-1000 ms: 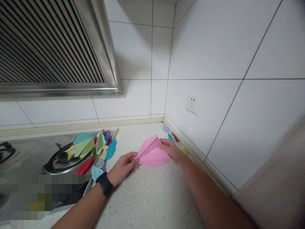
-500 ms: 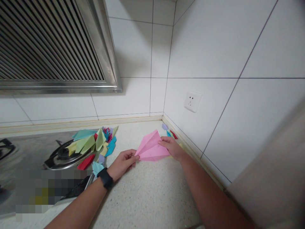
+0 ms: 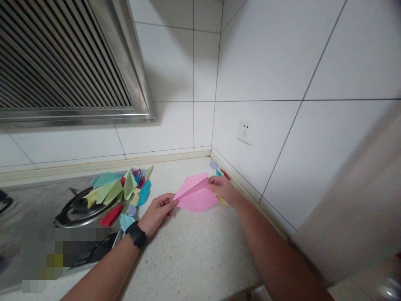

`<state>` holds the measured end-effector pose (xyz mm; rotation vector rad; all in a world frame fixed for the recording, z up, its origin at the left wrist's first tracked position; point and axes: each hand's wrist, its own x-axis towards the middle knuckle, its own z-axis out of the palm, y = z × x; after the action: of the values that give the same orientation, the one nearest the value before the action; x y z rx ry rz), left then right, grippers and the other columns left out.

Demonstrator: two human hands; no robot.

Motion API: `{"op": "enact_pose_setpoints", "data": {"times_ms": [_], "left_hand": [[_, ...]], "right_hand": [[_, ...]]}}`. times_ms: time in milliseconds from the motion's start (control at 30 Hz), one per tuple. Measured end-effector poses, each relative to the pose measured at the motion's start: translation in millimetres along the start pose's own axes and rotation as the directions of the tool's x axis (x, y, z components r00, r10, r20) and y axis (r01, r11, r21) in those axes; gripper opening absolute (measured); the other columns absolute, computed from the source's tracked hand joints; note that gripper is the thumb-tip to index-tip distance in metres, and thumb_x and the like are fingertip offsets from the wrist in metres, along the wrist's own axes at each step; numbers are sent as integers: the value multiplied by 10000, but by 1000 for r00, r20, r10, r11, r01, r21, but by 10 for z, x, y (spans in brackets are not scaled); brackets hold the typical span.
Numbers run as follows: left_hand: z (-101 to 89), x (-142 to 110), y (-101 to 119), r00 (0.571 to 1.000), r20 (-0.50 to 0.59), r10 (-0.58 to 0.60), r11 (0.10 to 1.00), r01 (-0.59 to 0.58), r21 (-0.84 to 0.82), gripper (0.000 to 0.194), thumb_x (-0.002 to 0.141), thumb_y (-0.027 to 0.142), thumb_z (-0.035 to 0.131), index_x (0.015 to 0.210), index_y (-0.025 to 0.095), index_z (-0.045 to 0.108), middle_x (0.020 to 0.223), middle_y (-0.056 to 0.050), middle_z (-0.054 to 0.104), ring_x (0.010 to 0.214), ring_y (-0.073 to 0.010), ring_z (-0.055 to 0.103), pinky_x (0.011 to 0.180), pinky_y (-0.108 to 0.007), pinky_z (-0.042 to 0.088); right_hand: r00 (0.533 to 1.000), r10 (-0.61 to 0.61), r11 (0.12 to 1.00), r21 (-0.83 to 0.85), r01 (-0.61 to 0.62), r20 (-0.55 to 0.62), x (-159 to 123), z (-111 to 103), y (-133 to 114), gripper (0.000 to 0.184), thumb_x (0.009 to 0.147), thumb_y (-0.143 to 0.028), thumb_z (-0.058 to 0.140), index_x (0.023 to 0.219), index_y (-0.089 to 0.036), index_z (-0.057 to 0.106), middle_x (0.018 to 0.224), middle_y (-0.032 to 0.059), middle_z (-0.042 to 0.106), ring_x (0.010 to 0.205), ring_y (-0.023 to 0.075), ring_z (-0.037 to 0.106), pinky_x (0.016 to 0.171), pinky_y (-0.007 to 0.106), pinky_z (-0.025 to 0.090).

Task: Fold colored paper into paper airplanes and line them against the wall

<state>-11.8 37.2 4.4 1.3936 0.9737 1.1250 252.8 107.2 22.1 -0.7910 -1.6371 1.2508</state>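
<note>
A pink sheet of folded paper with a crease along its middle is held between both hands above the speckled counter. My left hand, with a black watch on the wrist, pinches the paper's pointed left corner. At the opposite side, my right hand grips the edge, thumb on top. Partly behind the right hand lies some yellow paper. Small purple, blue and red paper pieces rest beyond it by the wall.
Left of my hands, several folded papers in green, blue, yellow and red lie over a gas stove burner and the counter beside it. A range hood hangs above. A wall socket is on the right tiled wall.
The view has turned slightly to the right. The pink paper has tilted a little in my hands, and its middle crease shows more sharply. Both hands keep their hold.
</note>
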Motion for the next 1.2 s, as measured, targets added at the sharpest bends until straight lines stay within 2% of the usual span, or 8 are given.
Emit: {"op": "enact_pose_setpoints", "data": {"times_ms": [233,433,533,633,767,900,1000,1200], "left_hand": [[-23,-50,3,1000,10,-11,998,11,-65,271,832,379,637,959,139,648,601,32,456,519,-61,384,455,-155,296],[-28,-97,19,998,33,-45,984,50,-171,238,821,355,659,931,146,628,599,36,473,503,-55,397,450,-155,301],[-22,-99,17,999,35,-26,982,32,-188,238,810,354,670,918,148,619,616,27,507,515,-62,420,452,-157,318],[-22,-93,7,1000,19,-17,983,20,-182,241,798,346,685,918,151,611,629,23,529,524,-65,439,451,-155,327],[-34,-83,-9,1000,1,2,990,-1,-140,238,789,335,695,903,145,605,637,14,555,533,-68,460,459,-158,352],[-44,-70,-11,999,0,51,997,-51,-51,227,805,339,674,915,147,624,673,4,569,565,-78,476,479,-170,390],[-54,-49,-16,993,-29,112,993,-111,48,219,818,350,653,906,150,641,695,-4,571,609,-96,497,490,-180,413],[-101,7,-57,962,-134,238,962,-214,172,220,832,367,626,914,164,638,790,-29,600,703,-139,552,491,-202,445]], "right_hand": [[996,-66,997,-46,63,-62,-8,-53,-5,184,763,-347,650,762,-164,647,652,-6,591,610,116,513,605,256,390],[979,-75,993,79,91,-191,-10,-106,-26,229,813,-360,566,757,-161,665,631,13,598,600,120,518,577,260,382],[970,-72,996,29,81,-233,-5,-115,-73,217,810,-345,563,749,-162,661,628,10,597,602,120,524,571,256,379],[980,-71,995,-85,55,-188,-19,-92,-139,209,809,-343,564,761,-162,658,634,7,604,595,115,519,574,253,388],[990,-64,970,-242,32,-127,-104,-67,-165,206,816,-338,559,784,-158,654,649,7,609,611,117,533,595,252,411],[992,-9,958,-287,-27,-123,-236,-94,-120,198,822,-325,554,793,-159,657,662,9,612,627,117,552,601,247,417],[989,-11,967,-252,-27,-149,-295,-108,-102,209,831,-339,552,790,-162,657,650,5,604,606,110,541,575,241,403],[979,16,998,-55,-28,-201,-287,-60,-107,212,820,-384,583,798,-175,614,621,-13,577,524,96,503,473,225,354]]}}
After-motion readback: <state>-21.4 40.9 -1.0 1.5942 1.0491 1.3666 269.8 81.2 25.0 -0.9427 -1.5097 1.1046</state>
